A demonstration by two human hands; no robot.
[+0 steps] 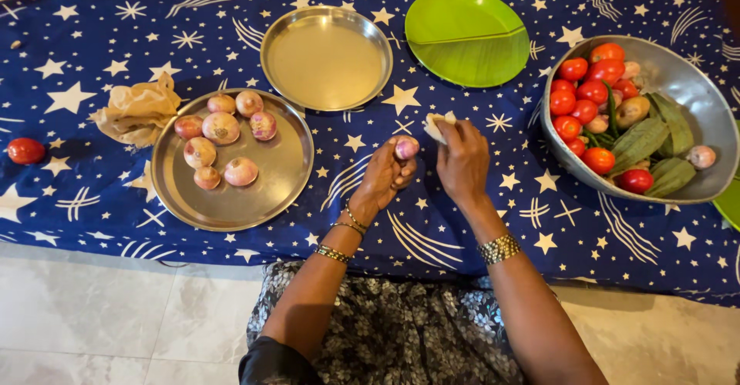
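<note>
My left hand (385, 174) grips a small pink onion (406, 147) above the blue star-patterned cloth (116, 38). Just to its right, my right hand (462, 161) pinches a pale cloth or wad of papery skin (436, 125); I cannot tell which. The two hands are almost touching. To the left lies a steel plate (285, 171) holding several similar onions (221, 127).
An empty steel plate (326, 57) and a green leaf-shaped plate (467, 36) sit at the back. A steel bowl (705, 100) at the right holds tomatoes (592, 91), green gourds and a potato. A crumpled brown bag (137, 110) and a lone tomato (25, 151) lie far left.
</note>
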